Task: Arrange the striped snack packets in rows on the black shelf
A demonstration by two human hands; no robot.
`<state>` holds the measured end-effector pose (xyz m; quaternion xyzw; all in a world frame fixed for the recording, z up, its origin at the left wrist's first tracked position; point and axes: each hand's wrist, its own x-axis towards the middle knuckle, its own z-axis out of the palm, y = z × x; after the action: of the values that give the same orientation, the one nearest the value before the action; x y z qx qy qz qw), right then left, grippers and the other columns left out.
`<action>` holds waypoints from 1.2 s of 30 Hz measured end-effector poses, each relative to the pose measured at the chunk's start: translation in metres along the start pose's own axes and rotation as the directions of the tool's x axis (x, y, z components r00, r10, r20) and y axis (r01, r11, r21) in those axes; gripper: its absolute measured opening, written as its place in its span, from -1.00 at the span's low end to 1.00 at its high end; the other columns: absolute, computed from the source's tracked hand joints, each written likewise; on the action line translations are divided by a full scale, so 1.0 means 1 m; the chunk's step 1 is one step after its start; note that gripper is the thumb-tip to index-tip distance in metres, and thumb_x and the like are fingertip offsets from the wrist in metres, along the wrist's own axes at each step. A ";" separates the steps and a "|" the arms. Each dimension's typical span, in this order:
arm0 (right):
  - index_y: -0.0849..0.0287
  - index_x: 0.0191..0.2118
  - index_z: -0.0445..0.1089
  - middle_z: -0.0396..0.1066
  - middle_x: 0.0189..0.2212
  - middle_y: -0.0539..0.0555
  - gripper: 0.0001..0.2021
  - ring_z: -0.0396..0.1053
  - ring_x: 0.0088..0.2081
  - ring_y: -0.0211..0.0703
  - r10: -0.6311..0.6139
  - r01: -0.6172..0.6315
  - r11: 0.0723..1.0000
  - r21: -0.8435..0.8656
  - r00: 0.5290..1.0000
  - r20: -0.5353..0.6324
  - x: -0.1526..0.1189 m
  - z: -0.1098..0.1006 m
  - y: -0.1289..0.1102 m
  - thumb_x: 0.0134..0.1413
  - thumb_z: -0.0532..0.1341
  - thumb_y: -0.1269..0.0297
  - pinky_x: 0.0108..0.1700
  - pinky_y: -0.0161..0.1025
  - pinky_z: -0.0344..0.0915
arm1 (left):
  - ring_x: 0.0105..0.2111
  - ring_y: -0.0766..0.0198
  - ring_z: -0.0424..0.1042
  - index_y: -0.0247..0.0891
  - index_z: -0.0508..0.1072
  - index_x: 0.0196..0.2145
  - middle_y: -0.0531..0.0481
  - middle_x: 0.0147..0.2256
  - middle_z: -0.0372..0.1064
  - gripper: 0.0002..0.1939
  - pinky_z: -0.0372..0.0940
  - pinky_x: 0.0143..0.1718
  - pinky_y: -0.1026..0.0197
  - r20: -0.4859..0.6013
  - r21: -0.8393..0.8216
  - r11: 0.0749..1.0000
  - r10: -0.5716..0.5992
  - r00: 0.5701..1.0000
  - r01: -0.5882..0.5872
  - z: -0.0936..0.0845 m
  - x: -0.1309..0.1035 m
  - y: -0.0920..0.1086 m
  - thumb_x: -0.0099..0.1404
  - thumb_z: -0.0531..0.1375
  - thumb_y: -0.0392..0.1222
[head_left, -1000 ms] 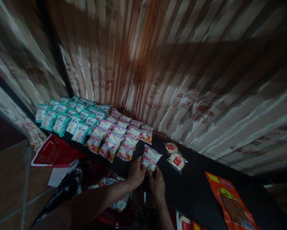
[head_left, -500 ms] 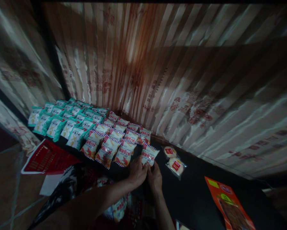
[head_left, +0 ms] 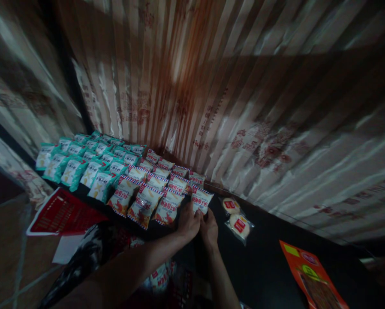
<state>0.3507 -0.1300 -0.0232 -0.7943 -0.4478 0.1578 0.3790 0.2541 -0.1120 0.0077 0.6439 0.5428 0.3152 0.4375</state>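
Note:
Both my hands hold one small white-and-orange snack packet [head_left: 201,200] with a striped top edge. My left hand [head_left: 189,222] grips its lower left side, and my right hand [head_left: 209,227] its lower right. My thumbs are close together at its bottom edge. Just left of it, matching snack packets [head_left: 145,203] lean in rows on the black shelf [head_left: 260,257]. Farther left stand rows of teal snack packets [head_left: 73,171]. More packets [head_left: 159,277] show below my left forearm, partly hidden by it.
Two round crackers in clear wrappers [head_left: 239,225] lie right of my hands. An orange pouch [head_left: 313,274] lies at the lower right. A red printed bag [head_left: 62,214] is at the lower left. Pleated, printed sheeting [head_left: 179,86] hangs behind the shelf.
The held packet and both hands have shifted slightly up, closer to the row behind. The view has moved a little; the other packets look unchanged.

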 end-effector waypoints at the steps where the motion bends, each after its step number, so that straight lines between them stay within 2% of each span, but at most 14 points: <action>1: 0.31 0.01 0.33 0.45 -0.27 0.22 -0.42 0.41 -0.26 0.01 0.003 -0.003 1.000 0.001 1.000 0.009 0.002 0.000 -0.001 -0.04 0.02 0.00 -0.21 -0.14 0.29 | 0.06 0.13 0.27 -0.33 0.28 0.09 -0.18 0.05 0.30 -0.57 0.10 0.14 0.15 -0.009 -0.007 1.000 -0.013 1.000 0.013 0.001 0.002 0.000 0.28 0.00 -0.18; 6: 0.28 0.04 0.32 0.45 -0.31 0.17 -0.40 0.42 -0.30 -0.01 0.007 -0.007 1.000 0.008 1.000 0.022 0.008 0.004 -0.004 -0.05 0.03 -0.03 -0.23 -0.15 0.29 | 0.12 0.11 0.21 -0.32 0.26 0.11 -0.19 0.10 0.26 -0.55 0.05 0.18 0.14 -0.047 -0.017 0.999 -0.044 0.998 0.043 0.003 0.008 -0.001 0.29 0.01 -0.18; 14: 0.26 0.04 0.33 0.47 -0.22 0.20 -0.43 0.42 -0.19 0.02 0.030 -0.032 0.999 0.042 0.998 0.046 0.012 0.007 -0.009 -0.05 0.06 0.02 -0.18 -0.14 0.29 | 0.11 0.11 0.21 -0.29 0.26 0.11 -0.15 0.06 0.30 -0.55 0.02 0.20 0.10 -0.080 -0.028 0.999 -0.022 0.997 0.020 0.000 0.012 -0.003 0.27 0.02 -0.20; 20: 0.30 0.07 0.30 0.48 -0.24 0.20 -0.39 0.44 -0.24 0.00 0.028 -0.037 0.995 0.089 0.995 0.099 0.018 0.007 -0.014 -0.06 0.07 0.01 -0.20 -0.16 0.30 | 0.11 0.10 0.21 -0.38 0.23 0.13 -0.24 0.08 0.26 -0.53 0.05 0.18 0.14 -0.109 -0.022 0.999 -0.032 0.994 0.030 -0.003 0.011 0.001 0.28 0.00 -0.19; 25: 0.28 0.05 0.33 0.48 -0.24 0.19 -0.42 0.43 -0.25 -0.01 0.016 -0.024 0.993 0.118 0.998 0.067 0.022 0.011 -0.012 -0.06 0.07 0.02 -0.19 -0.15 0.31 | 0.14 0.11 0.18 -0.32 0.20 0.16 -0.20 0.11 0.24 -0.51 0.01 0.20 0.12 -0.121 -0.045 0.998 -0.043 0.992 0.038 -0.001 0.015 0.000 0.29 0.00 -0.18; 30: 0.28 0.07 0.31 0.46 -0.22 0.19 -0.38 0.42 -0.22 -0.01 0.013 -0.020 0.996 0.091 0.996 0.085 0.023 0.013 -0.011 -0.05 0.04 -0.02 -0.18 -0.14 0.30 | 0.17 0.10 0.14 -0.31 0.18 0.18 -0.20 0.14 0.20 -0.50 -0.02 0.21 0.12 -0.125 -0.039 0.998 -0.044 0.991 0.040 0.000 0.014 0.000 0.29 -0.01 -0.18; 36: 0.28 0.03 0.34 0.43 -0.22 0.23 -0.38 0.36 -0.19 0.02 -0.116 0.111 0.991 0.071 0.991 0.060 0.024 0.018 -0.005 -0.03 0.01 -0.08 -0.17 -0.12 0.29 | 0.16 0.06 0.15 -0.41 0.17 0.18 -0.29 0.13 0.20 -0.48 0.02 0.20 0.09 -0.165 0.000 1.000 -0.026 0.986 0.027 0.003 0.010 -0.002 0.34 -0.08 -0.13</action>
<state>0.3501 -0.1007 -0.0291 -0.7489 -0.4986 0.1763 0.3993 0.2578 -0.1028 0.0046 0.6089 0.5861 0.3609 0.3944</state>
